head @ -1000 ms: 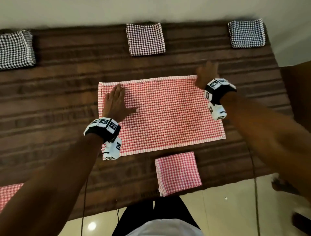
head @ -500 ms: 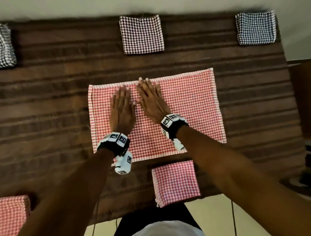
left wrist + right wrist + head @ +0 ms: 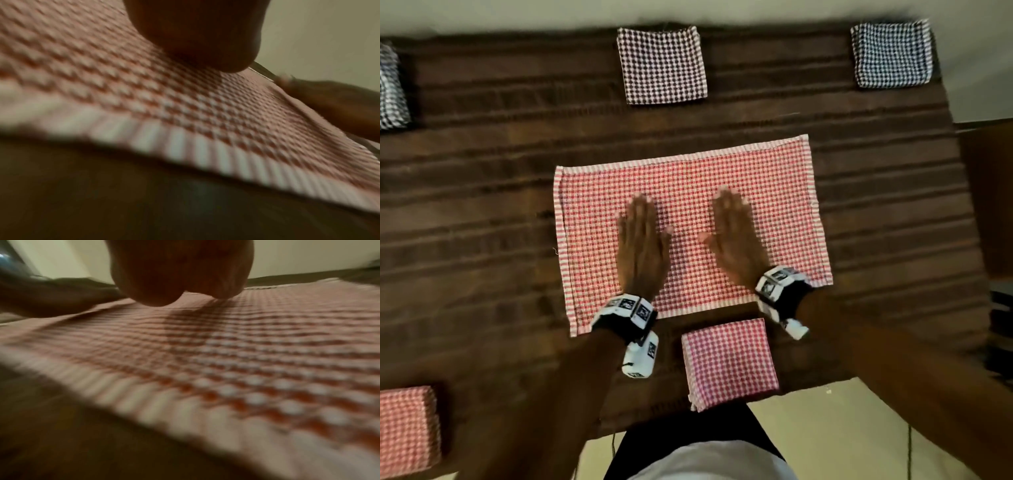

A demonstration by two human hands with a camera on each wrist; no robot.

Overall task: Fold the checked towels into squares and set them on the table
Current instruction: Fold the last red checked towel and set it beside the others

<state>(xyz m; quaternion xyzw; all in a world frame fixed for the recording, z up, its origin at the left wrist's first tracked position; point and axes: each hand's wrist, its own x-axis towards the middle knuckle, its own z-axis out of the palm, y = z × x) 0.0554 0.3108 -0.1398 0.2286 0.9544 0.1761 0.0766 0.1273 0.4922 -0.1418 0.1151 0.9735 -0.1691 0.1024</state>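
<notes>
A red-and-white checked towel (image 3: 688, 192) lies spread as a rectangle in the middle of the dark wooden table (image 3: 482, 205). Both my hands lie flat on it, palms down, fingers straight. My left hand (image 3: 642, 240) rests on the towel's left-middle part and my right hand (image 3: 732, 236) on its right-middle part, a gap between them. Both wrist views are blurred; they show the towel (image 3: 185, 113) (image 3: 226, 361) close up from its striped near hem, with the heel of each hand above.
Folded checked squares lie around: a red one (image 3: 729, 359) at the near edge, another red one (image 3: 407, 428) near left, a dark red one (image 3: 661, 65) far middle, a blue one (image 3: 892, 53) far right, a black one (image 3: 390, 89) far left.
My right hand left the towel's far right corner, came beside the left hand, and both hands have now slid apart and toward me over the towel.
</notes>
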